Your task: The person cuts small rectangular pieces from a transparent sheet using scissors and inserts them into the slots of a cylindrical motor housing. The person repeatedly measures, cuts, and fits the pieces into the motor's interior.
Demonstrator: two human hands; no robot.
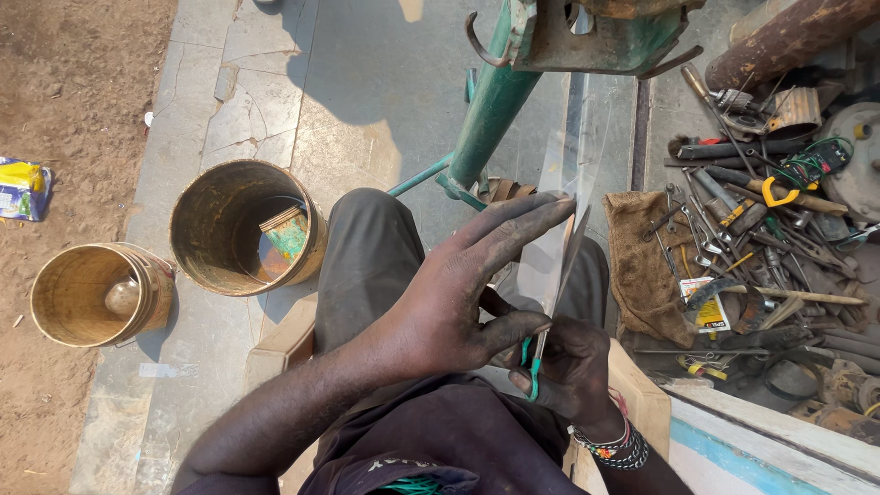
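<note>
Clear plastic sheet (550, 243), thin, floppy, likely slippery; best held flat near the cut. Pressed down by left hand (458, 293), fingers spread straight. Snipped by green-handled scissors (541, 330), gripped in right hand (568, 371). Tool pile (761, 229) off to the right.

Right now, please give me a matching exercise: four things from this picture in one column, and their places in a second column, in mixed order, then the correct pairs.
Things:
1. scissors with green handles
2. small rusty round tin
3. brown cloth rag
4. clear plastic sheet

Places:
A. on the ground, far left
B. under the flat left hand
C. in the right hand
D. beside the pile of metal tools

Pairs: 1-C, 2-A, 3-D, 4-B
</note>
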